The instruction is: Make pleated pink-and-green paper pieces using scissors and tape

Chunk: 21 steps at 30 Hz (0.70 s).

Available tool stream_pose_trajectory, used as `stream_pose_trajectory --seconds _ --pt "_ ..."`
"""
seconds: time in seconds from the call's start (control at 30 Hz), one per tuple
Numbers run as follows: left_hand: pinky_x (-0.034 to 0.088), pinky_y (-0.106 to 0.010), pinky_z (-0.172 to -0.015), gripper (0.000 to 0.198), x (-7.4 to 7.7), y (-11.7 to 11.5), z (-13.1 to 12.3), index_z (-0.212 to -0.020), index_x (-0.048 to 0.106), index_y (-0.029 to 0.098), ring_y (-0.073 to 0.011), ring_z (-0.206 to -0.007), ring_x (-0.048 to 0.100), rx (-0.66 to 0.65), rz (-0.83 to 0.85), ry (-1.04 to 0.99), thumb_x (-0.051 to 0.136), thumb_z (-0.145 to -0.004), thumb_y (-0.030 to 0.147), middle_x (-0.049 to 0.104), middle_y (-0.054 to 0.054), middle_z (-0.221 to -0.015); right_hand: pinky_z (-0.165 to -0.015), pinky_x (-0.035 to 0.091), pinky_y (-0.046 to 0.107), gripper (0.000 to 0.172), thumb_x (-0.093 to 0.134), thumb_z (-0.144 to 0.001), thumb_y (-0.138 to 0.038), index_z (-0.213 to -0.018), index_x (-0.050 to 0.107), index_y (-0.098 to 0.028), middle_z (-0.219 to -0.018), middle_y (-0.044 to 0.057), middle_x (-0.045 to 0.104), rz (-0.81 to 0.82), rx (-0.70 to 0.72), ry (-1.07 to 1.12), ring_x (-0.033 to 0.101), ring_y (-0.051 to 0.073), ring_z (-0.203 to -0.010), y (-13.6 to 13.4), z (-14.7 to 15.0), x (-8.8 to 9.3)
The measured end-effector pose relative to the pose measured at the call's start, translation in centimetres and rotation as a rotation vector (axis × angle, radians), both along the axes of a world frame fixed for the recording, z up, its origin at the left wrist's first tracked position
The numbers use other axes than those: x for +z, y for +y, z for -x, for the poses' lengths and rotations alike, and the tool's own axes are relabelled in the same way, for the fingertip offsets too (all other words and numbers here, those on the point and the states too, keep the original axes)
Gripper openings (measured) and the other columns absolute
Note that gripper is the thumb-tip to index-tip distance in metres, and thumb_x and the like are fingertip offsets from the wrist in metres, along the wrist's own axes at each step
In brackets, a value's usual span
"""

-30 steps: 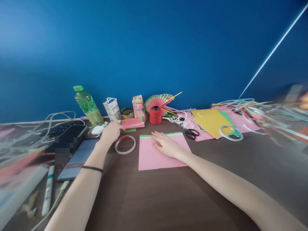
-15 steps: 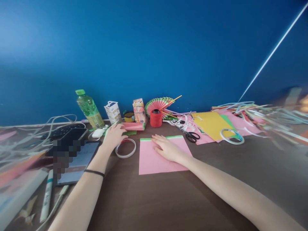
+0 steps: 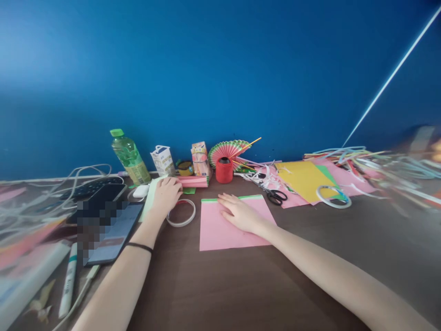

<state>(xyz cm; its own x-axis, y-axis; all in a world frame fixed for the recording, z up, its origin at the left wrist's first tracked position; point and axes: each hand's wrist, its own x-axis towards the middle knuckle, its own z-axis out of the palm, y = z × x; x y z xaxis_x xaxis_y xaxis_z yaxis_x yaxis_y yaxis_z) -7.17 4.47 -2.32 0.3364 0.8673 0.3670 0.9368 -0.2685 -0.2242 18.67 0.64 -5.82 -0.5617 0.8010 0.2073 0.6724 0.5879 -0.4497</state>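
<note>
My left hand [image 3: 167, 195] has its fingers bent over a pale green sheet of paper [image 3: 149, 202], and part of the sheet shows to the left of the hand. The fingertips are partly hidden, beside a pleated pink paper strip [image 3: 195, 182]. A roll of white tape [image 3: 181, 224] lies just right of my left wrist. My right hand [image 3: 239, 214] rests flat, fingers stretched out, on a pink sheet [image 3: 220, 236]. Along the sheet's far edge runs a narrow green band [image 3: 253, 197].
Behind stand a green bottle [image 3: 129, 156], a white carton [image 3: 162, 161], a red spool [image 3: 224, 171] and a folded paper fan [image 3: 223, 151]. Black scissors [image 3: 276, 197], yellow paper [image 3: 298, 179] and another tape roll [image 3: 333, 196] lie right. A tablet [image 3: 113, 239] and a marker [image 3: 69, 280] lie left.
My left hand has shifted slightly right, and the pale green sheet has come farther out toward me, showing more beside the hand. My right hand stays on the pink sheet.
</note>
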Motion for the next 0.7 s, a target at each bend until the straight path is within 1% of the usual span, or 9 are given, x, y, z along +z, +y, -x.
stream_pose_trajectory --seconds 0.1,0.2,0.27,0.37,0.47,0.53,0.63,0.67,0.7 --pt "0.034 -0.04 -0.092 0.016 -0.1 0.1 0.2 -0.076 0.064 0.018 -0.0262 -0.103 0.049 -0.014 -0.032 -0.037 0.048 -0.079 0.02 0.06 -0.009 -0.107 -0.11 0.023 0.043 0.05 0.039 -0.086 -0.03 -0.131 0.043 -0.009 -0.141 0.011 0.035 0.008 -0.003 0.0 0.028 0.023 -0.132 -0.1 0.0 0.1" --pt "0.035 -0.041 -0.089 0.015 0.1 0.4 0.5 -0.071 0.064 0.019 -0.0271 -0.104 0.048 0.011 -0.005 -0.156 0.05 -0.077 0.021 0.059 -0.008 -0.109 -0.11 0.023 0.043 0.049 0.039 -0.086 -0.031 -0.13 0.044 -0.011 -0.14 0.011 0.036 0.014 -0.008 0.01 0.028 0.023 -0.132 -0.2 0.0 0.2" --pt "0.035 -0.042 -0.089 0.014 0.6 0.7 0.9 -0.069 0.065 0.02 -0.0279 -0.104 0.047 0.041 0.028 -0.268 0.053 -0.075 0.023 0.06 -0.007 -0.109 -0.11 0.024 0.044 0.049 0.039 -0.086 -0.032 -0.13 0.044 -0.012 -0.14 0.011 0.036 0.014 -0.009 0.006 0.029 0.023 -0.132 -0.2 0.0 0.3" --pt "0.032 -0.045 -0.092 0.013 1.5 1.2 1.2 -0.066 0.066 0.02 -0.0295 -0.106 0.046 0.068 0.043 -0.418 0.056 -0.073 0.025 0.06 -0.006 -0.11 -0.109 0.024 0.045 0.049 0.038 -0.086 -0.032 -0.131 0.043 -0.012 -0.14 0.011 0.036 0.001 -0.003 -0.014 0.029 0.024 -0.132 -0.2 0.0 0.2" --pt "0.03 -0.045 -0.095 0.013 2.6 1.3 1.3 -0.063 0.066 0.021 -0.0286 -0.106 0.049 0.028 0.082 -0.53 0.057 -0.071 0.026 0.062 -0.006 -0.109 -0.109 0.024 0.045 0.049 0.036 -0.087 -0.033 -0.131 0.044 -0.014 -0.14 0.01 0.036 -0.016 0.0 -0.018 0.029 0.024 -0.132 -0.1 -0.1 0.0" --pt "0.032 -0.042 -0.096 0.011 3.4 1.2 1.0 -0.063 0.064 0.021 -0.0267 -0.104 0.052 -0.01 0.089 -0.633 0.057 -0.069 0.026 0.064 -0.005 -0.105 -0.109 0.024 0.044 0.048 0.036 -0.087 -0.033 -0.13 0.044 -0.013 -0.14 0.011 0.037 -0.016 0.001 -0.022 0.03 0.024 -0.132 0.1 -0.1 -0.1" --pt "0.042 -0.033 -0.086 0.012 4.7 0.5 0.3 -0.064 0.062 0.019 -0.0235 -0.095 0.057 -0.066 0.146 -0.831 0.056 -0.069 0.028 0.065 -0.005 -0.104 -0.109 0.023 0.043 0.05 0.036 -0.087 -0.032 -0.129 0.045 -0.009 -0.14 0.013 0.036 -0.026 0.012 -0.026 0.029 0.024 -0.132 0.2 -0.1 -0.3" --pt "0.043 -0.032 -0.084 0.013 5.0 0.3 -0.1 -0.063 0.061 0.019 -0.0229 -0.092 0.058 -0.068 0.149 -0.875 0.056 -0.069 0.029 0.064 -0.005 -0.105 -0.109 0.024 0.043 0.05 0.036 -0.087 -0.032 -0.129 0.045 -0.008 -0.14 0.014 0.036 -0.033 0.016 -0.025 0.029 0.024 -0.132 0.2 -0.1 -0.3" --pt "0.042 -0.032 -0.086 0.012 5.2 0.1 -0.4 -0.062 0.06 0.019 -0.0226 -0.093 0.058 -0.085 0.152 -0.879 0.056 -0.069 0.027 0.064 -0.005 -0.105 -0.109 0.024 0.043 0.05 0.036 -0.087 -0.032 -0.129 0.045 -0.008 -0.14 0.014 0.037 -0.042 0.02 -0.023 0.029 0.024 -0.132 0.2 -0.1 -0.3"
